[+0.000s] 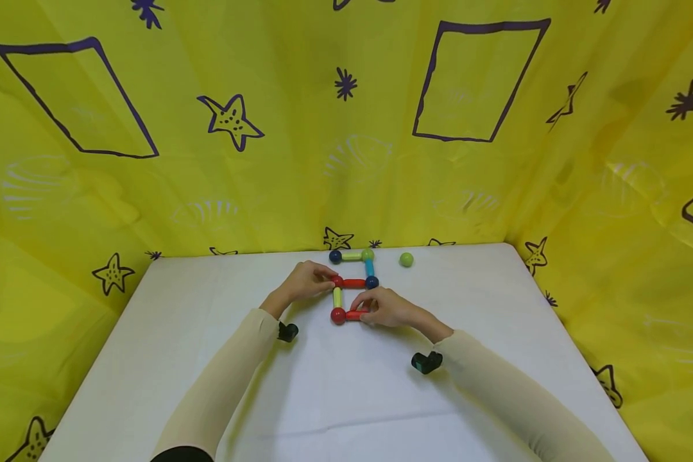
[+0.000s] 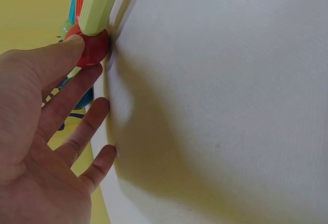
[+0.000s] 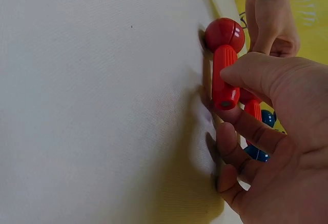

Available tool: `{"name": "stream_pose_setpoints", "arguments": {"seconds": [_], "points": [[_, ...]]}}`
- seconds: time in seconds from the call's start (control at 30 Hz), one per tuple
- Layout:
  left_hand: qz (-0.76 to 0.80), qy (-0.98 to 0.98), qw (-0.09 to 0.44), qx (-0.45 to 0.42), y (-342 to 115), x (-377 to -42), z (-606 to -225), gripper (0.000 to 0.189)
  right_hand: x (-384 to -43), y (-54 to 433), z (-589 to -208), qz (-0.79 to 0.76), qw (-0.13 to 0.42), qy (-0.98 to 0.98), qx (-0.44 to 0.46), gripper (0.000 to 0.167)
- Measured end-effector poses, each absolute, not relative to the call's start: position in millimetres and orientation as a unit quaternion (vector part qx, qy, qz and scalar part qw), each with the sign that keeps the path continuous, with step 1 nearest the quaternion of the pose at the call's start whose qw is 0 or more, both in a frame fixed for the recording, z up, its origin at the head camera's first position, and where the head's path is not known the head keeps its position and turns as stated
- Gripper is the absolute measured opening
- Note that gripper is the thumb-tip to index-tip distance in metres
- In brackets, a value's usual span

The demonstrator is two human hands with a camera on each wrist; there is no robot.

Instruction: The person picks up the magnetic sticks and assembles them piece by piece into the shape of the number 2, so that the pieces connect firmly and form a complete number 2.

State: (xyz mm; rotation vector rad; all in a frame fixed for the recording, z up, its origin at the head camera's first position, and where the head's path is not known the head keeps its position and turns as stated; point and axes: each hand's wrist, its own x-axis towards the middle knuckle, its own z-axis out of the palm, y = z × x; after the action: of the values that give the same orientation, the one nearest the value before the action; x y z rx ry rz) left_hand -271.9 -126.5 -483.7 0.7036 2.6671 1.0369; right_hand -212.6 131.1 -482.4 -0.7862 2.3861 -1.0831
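A chain of magnetic rods and balls lies on the white table. My left hand [image 1: 310, 280] pinches the upper red ball [image 2: 95, 47] between thumb and forefinger. From that ball a yellow-green rod [image 1: 337, 298] runs down to the lower red ball [image 1: 337, 316]. My right hand [image 1: 389, 308] pinches the lower red rod [image 3: 223, 75], whose far end touches the lower red ball; its near end is free. Another red rod [image 1: 355, 283] links the upper red ball to a dark blue ball [image 1: 372, 282]. A light blue rod [image 1: 370, 267] leads up from there to a green ball [image 1: 367, 255].
At the chain's far end, a pale green rod [image 1: 351, 256] joins a second dark blue ball [image 1: 335, 256]. A loose green ball [image 1: 406, 260] lies to the right, near the table's back edge. Yellow patterned cloth [image 1: 289, 192] surrounds the white tabletop [image 1: 335, 391].
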Motion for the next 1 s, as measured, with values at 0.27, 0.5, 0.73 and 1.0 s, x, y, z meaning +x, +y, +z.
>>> {"name": "stream_pose_setpoints", "arguments": {"seconds": [0.27, 0.5, 0.73, 1.0], "points": [[0.348, 0.902, 0.089, 0.239, -126.8, -271.5, -483.7, 0.026, -210.8, 129.0, -490.7, -0.387, 0.176, 0.867, -0.262, 0.02], [0.351, 0.902, 0.096, 0.232, -126.1, -272.6, -485.2, 0.027, -208.3, 128.6, -495.9, -0.389, 0.156, 0.87, -0.261, 0.019], [0.349, 0.903, 0.095, 0.233, -126.1, -273.0, -485.2, 0.027, -206.2, 128.4, -494.9, -0.389, 0.156, 0.869, -0.262, 0.019], [0.344, 0.905, 0.09, 0.232, -126.1, -273.8, -487.0, 0.026, -206.6, 129.6, -496.8, -0.386, 0.152, 0.869, -0.268, 0.019]]}}
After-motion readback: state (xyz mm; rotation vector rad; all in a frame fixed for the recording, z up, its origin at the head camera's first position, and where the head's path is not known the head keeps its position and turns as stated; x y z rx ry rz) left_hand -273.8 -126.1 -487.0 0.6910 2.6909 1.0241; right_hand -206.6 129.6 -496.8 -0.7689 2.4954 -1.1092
